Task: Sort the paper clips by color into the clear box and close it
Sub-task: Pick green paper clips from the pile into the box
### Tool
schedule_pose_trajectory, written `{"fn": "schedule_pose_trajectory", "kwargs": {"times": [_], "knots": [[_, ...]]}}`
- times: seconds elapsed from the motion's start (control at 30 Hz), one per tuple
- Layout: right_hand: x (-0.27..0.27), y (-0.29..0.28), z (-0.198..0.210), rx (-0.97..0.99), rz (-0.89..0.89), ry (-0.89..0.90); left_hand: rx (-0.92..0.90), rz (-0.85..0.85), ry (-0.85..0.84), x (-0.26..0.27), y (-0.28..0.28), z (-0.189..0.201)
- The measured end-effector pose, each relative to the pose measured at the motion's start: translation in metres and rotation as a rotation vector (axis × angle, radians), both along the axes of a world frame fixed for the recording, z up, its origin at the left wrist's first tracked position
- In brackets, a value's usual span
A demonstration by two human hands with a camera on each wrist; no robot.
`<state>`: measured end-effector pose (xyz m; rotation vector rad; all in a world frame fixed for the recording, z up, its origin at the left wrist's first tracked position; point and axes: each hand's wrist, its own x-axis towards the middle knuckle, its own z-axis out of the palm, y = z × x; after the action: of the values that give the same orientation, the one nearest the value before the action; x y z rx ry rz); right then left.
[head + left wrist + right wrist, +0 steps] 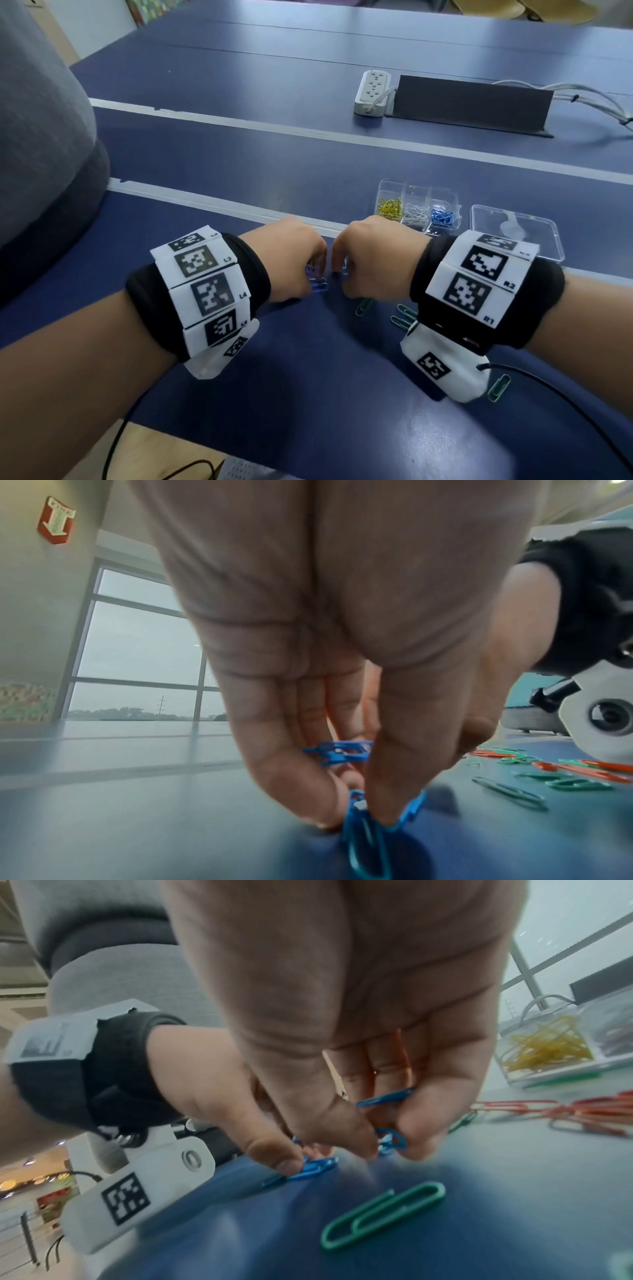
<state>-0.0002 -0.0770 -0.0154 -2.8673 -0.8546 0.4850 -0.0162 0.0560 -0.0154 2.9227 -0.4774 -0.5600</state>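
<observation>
Step in hand: gathering blue paper clips [318, 285] off the worktop [342, 394], both hands low and nearly touching at centre.

Left hand [291, 257]: grip closed, thumb and forefinger pinching blue clips against the worktop; more blue held higher up among the fingers (left wrist view).

Right hand [373, 257]: grip closed on blue clips too, one pinched at the fingertips [416, 1141], another tucked higher against the fingers.

Clear box [416, 207]: open, beyond the right hand, well apart from the pick site. Compartments seen: yellow clips [389, 207] on the left, white clips [415, 213] in the middle, blue clips in box [442, 216] on the right. Nearer row mostly hidden behind the right wrist; contents not readable. Lid [517, 231] lying flat just right of the box, detached.

Still loose on the worktop: green clips [383, 1215] by the right wrist, red/orange clips [582, 1110] farther toward the box.

Judgement: roughly mid-task; green and red unsorted, lid off.

Next move calls for: secure pinch on thin, slippery wire, lift without dropping, carry to the right-hand blue compartment, release clear of the dividers. Risk: tangled clips dragging a neighbour along.
</observation>
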Motion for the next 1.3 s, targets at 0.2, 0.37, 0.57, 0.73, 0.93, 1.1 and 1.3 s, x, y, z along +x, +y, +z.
{"fn": "schedule_pose_trajectory", "kwargs": {"times": [0.2, 0.37, 0.57, 0.73, 0.93, 1.1, 1.3], "knots": [[0.008, -0.006, 0.004, 0.054, -0.062, 0.032, -0.06, 0.057, 0.054, 0.002, 0.004, 0.001], [0.014, -0.003, 0.003, 0.04, -0.06, -0.032, -0.146, 0.106, 0.022, 0.007, 0.007, 0.004], [0.015, 0.009, 0.004, -0.018, 0.04, -0.05, -0.248, 0.166, 0.057, 0.011, 0.011, 0.006], [0.011, 0.012, 0.003, -0.063, 0.081, -0.053, -0.457, 0.244, 0.288, 0.014, 0.019, -0.002], [0.019, 0.003, 0.002, 0.013, 0.008, -0.01, -0.659, 0.421, 0.362, 0.021, 0.015, -0.003], [0.037, -0.027, 0.03, 0.186, -0.198, -0.055, -0.712, 0.427, 0.325, 0.032, -0.004, 0.003], [0.073, -0.079, 0.043, 0.242, -0.478, -0.035, -0.665, 0.323, 0.257, 0.059, -0.047, 0.014]]}}
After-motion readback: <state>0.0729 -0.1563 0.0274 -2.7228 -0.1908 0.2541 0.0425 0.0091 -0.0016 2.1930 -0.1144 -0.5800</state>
